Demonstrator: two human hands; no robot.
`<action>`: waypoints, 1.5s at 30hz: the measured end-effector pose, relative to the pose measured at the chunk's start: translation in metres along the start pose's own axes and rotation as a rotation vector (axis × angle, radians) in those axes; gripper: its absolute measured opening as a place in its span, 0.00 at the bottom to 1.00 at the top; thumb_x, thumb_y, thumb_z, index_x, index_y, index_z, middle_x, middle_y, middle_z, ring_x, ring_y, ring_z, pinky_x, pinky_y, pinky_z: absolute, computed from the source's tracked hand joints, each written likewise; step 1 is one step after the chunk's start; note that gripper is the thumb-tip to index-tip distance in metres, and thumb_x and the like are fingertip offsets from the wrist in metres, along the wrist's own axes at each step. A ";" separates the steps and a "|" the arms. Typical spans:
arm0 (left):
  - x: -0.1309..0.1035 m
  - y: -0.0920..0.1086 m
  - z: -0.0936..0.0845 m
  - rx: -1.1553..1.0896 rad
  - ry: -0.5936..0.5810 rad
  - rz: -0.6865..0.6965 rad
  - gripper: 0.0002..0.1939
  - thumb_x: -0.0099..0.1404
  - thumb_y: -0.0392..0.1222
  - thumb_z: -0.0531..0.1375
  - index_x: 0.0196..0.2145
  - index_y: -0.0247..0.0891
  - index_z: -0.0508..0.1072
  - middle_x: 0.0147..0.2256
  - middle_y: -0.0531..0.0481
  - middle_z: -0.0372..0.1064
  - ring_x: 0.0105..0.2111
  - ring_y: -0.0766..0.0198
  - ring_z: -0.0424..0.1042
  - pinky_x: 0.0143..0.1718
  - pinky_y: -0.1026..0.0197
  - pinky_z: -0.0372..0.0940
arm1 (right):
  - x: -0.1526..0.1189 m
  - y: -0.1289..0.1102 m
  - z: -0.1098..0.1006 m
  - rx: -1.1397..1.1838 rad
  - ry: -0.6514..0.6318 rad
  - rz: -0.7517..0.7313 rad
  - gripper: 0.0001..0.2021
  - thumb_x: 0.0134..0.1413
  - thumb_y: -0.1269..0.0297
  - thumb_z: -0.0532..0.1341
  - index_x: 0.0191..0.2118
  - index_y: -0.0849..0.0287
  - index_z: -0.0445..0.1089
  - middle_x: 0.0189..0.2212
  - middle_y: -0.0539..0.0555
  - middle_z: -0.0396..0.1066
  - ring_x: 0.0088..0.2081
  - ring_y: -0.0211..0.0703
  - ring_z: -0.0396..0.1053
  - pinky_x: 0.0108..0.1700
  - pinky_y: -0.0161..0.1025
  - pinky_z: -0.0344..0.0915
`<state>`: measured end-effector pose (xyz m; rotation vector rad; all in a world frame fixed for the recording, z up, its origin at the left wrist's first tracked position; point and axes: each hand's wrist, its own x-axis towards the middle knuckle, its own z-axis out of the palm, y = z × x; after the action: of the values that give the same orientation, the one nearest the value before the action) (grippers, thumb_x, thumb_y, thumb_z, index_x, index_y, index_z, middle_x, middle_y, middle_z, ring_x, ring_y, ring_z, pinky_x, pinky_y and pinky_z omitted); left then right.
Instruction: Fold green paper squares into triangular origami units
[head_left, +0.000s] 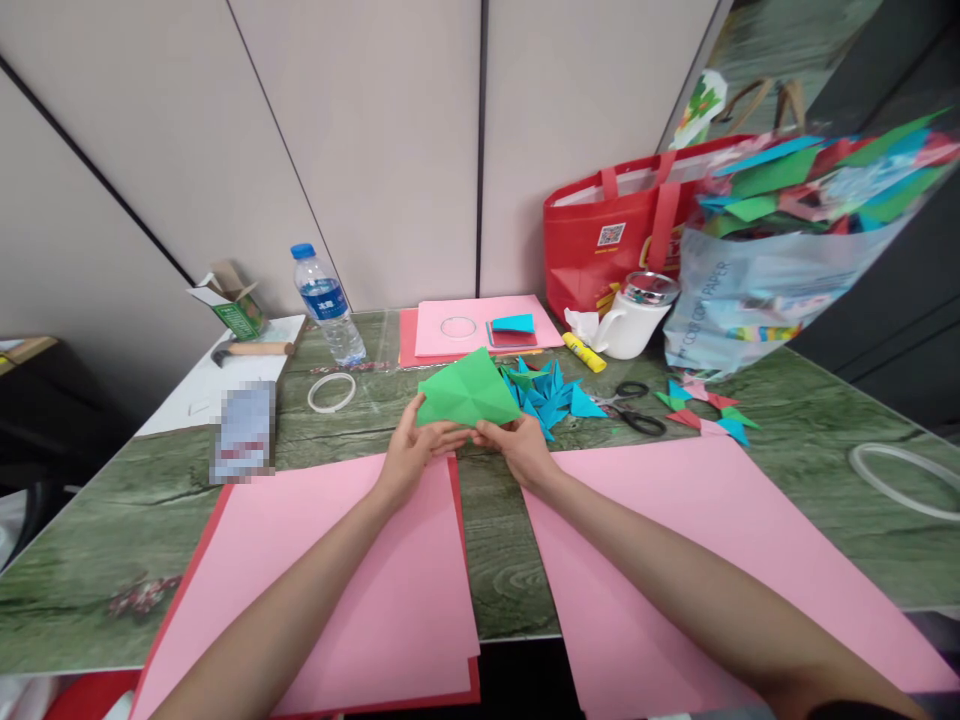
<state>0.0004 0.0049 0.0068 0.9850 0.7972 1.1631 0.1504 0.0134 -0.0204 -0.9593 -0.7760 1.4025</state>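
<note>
Green paper (pixel 466 390): creased, folds meeting near its middle, up between both hands over the middle of the desk (pixel 510 575), beyond the near edge. We cannot tell whether its underside touches anything.

Left hand (pixel 418 442) pinches the paper's left corner, fingers reaching along its lower edge. Right hand (pixel 519 446) pinches the lower right corner, thumb on top. Both grips are closed to the paper's thickness; most of the sheet lies beyond the fingertips, away from us.

Just right of the paper we note a pile of blue folded pieces (pixel 551 400), then scissors (pixel 637 405), then a ring of coloured folded paper (pixel 706 412) toward the right edge.

Two spreads of pink sheets, left (pixel 330 590) and right (pixel 675 540), overhang the near edge.

Along the far edge, left to right, we log a bottle (pixel 326 305), a pink stack (pixel 442 343), a yellow glue stick (pixel 584 352), a white mug (pixel 631 328). A hammer (pixel 259 348) lies near the far left corner.
</note>
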 end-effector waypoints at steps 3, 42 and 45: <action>-0.002 0.001 0.004 0.143 0.078 0.135 0.23 0.49 0.41 0.63 0.40 0.41 0.58 0.30 0.53 0.69 0.34 0.60 0.73 0.41 0.54 0.64 | 0.001 0.000 0.000 0.023 -0.035 0.007 0.16 0.28 0.62 0.68 0.28 0.63 0.68 0.24 0.50 0.72 0.25 0.39 0.70 0.32 0.39 0.69; 0.002 0.003 -0.007 0.031 0.125 -0.011 0.17 0.47 0.37 0.63 0.37 0.36 0.74 0.33 0.47 0.73 0.32 0.65 0.69 0.34 0.63 0.63 | -0.015 -0.004 0.000 -0.707 -0.312 -0.401 0.10 0.40 0.60 0.63 0.32 0.54 0.74 0.30 0.52 0.71 0.34 0.43 0.66 0.35 0.38 0.64; 0.001 0.002 -0.004 0.006 0.104 -0.010 0.16 0.46 0.36 0.63 0.37 0.36 0.75 0.32 0.47 0.73 0.31 0.65 0.69 0.36 0.63 0.63 | -0.015 -0.008 0.001 -0.710 -0.211 -0.434 0.08 0.42 0.58 0.62 0.26 0.56 0.73 0.26 0.51 0.72 0.32 0.43 0.66 0.39 0.41 0.62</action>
<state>-0.0041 0.0074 0.0075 0.9308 0.8875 1.2115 0.1522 -0.0009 -0.0113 -1.0875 -1.5999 0.8526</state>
